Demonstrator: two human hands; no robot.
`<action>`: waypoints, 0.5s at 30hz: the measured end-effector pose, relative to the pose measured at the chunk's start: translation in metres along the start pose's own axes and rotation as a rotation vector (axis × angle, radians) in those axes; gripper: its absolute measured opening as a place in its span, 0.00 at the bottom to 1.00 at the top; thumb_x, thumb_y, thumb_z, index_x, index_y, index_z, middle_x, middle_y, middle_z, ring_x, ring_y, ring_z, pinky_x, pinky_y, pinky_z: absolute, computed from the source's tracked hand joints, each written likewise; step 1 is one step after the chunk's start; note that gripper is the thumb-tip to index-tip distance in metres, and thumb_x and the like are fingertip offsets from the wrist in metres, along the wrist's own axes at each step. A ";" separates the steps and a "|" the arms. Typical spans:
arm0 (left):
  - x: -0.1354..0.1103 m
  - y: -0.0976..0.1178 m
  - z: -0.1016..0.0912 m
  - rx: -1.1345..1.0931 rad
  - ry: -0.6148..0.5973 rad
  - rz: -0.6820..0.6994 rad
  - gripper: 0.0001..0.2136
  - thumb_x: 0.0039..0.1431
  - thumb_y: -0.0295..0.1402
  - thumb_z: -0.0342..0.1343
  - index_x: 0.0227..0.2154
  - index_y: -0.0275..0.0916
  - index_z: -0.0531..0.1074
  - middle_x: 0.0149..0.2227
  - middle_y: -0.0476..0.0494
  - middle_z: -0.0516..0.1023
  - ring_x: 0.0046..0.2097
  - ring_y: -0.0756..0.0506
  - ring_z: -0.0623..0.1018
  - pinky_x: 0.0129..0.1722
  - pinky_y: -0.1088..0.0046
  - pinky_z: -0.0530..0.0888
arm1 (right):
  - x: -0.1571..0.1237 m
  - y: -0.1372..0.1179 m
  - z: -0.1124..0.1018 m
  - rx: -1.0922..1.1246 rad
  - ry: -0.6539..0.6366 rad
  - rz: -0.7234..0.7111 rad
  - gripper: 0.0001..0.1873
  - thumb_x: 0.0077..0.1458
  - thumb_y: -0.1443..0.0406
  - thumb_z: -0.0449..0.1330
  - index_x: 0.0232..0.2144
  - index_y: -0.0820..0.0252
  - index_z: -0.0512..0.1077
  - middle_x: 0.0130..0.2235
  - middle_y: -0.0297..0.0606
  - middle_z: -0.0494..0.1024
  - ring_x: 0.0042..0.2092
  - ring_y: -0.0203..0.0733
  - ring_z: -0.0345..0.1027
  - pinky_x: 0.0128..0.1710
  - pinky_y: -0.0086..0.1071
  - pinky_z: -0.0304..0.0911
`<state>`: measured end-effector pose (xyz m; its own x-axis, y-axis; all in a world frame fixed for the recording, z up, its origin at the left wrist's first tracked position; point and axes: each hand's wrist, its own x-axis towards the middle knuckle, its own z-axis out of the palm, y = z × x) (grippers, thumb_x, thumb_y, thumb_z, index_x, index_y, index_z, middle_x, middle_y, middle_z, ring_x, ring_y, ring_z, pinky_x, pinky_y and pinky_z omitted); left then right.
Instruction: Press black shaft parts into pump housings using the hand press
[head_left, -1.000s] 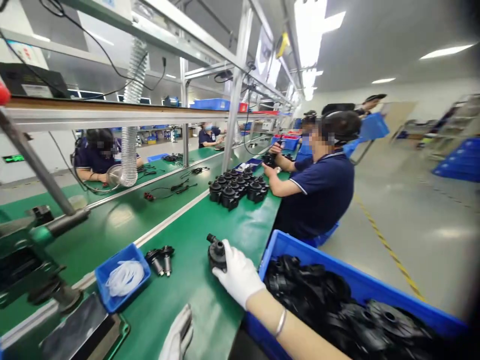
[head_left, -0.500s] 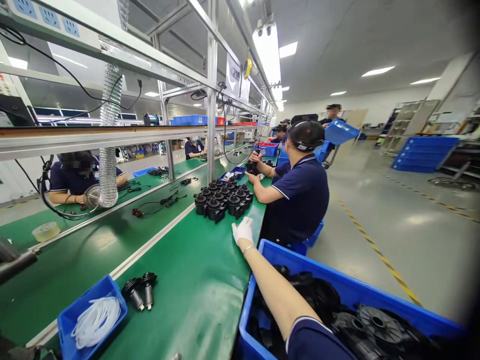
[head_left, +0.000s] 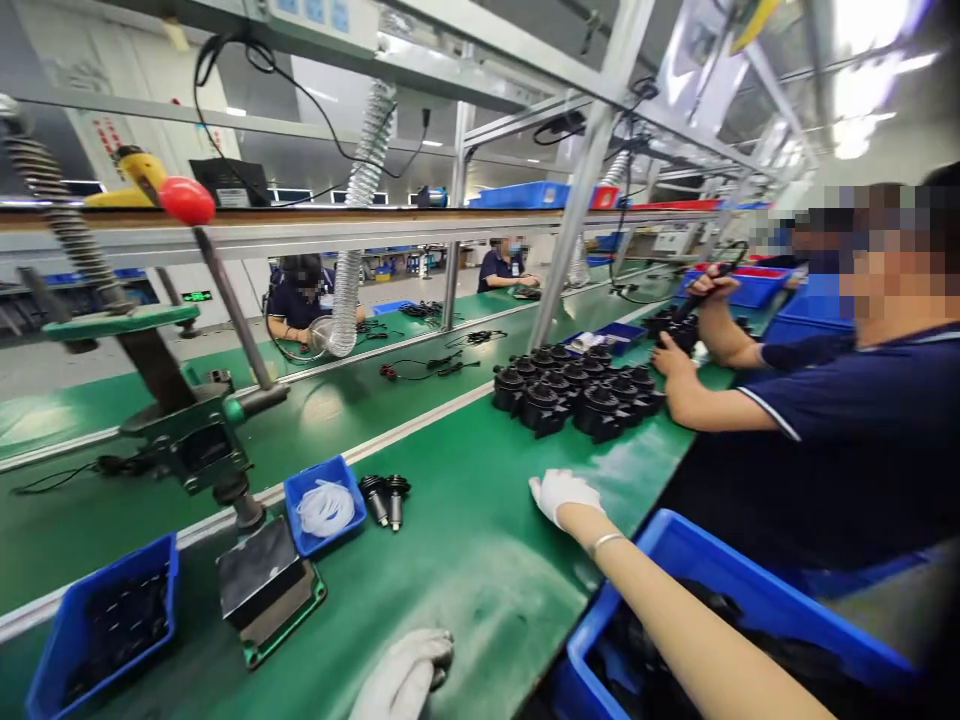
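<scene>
My right hand (head_left: pixel 566 495), in a white glove, reaches across the green bench top. Its thumb stands apart from the fingers and no object shows in it. Just beyond it stand several black round housings (head_left: pixel 544 405) in a tight group, not touched by the hand. At the bottom edge my left hand (head_left: pixel 405 675), gloved too, is partly cut off. Its fingers are curled together, with a dark patch at the tips; whether that is an object or soiling is unclear. Two black parts with metal shafts (head_left: pixel 395 505) lie farther up the bench.
A hand press (head_left: pixel 199 430) with a red ball handle stands at left. Beside it are a blue bin (head_left: pixel 352 500) of clear tubing and another blue bin (head_left: pixel 171 590) of black pieces. A large blue crate (head_left: pixel 787 590) is under my right arm. A co-worker (head_left: pixel 870 430) works at right.
The view has swung left and down, bringing the press and my left hand into sight. My right hand now lies farther from the black housings.
</scene>
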<state>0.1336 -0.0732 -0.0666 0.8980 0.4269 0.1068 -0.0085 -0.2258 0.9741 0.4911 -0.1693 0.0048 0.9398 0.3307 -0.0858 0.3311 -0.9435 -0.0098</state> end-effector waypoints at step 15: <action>-0.014 0.091 -0.210 0.425 0.899 -0.002 0.23 0.67 0.38 0.46 0.60 0.32 0.57 0.62 0.30 0.66 0.61 0.40 0.70 0.62 0.59 0.66 | -0.196 -0.213 0.016 0.188 -0.355 -1.098 0.28 0.59 0.48 0.56 0.54 0.62 0.71 0.44 0.50 0.80 0.45 0.56 0.75 0.42 0.40 0.67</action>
<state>0.0274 0.0843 0.0623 0.2290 0.8929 0.3878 0.3086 -0.4444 0.8410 0.2349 -0.0333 0.0083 0.0708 0.9746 -0.2125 0.9053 -0.1522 -0.3966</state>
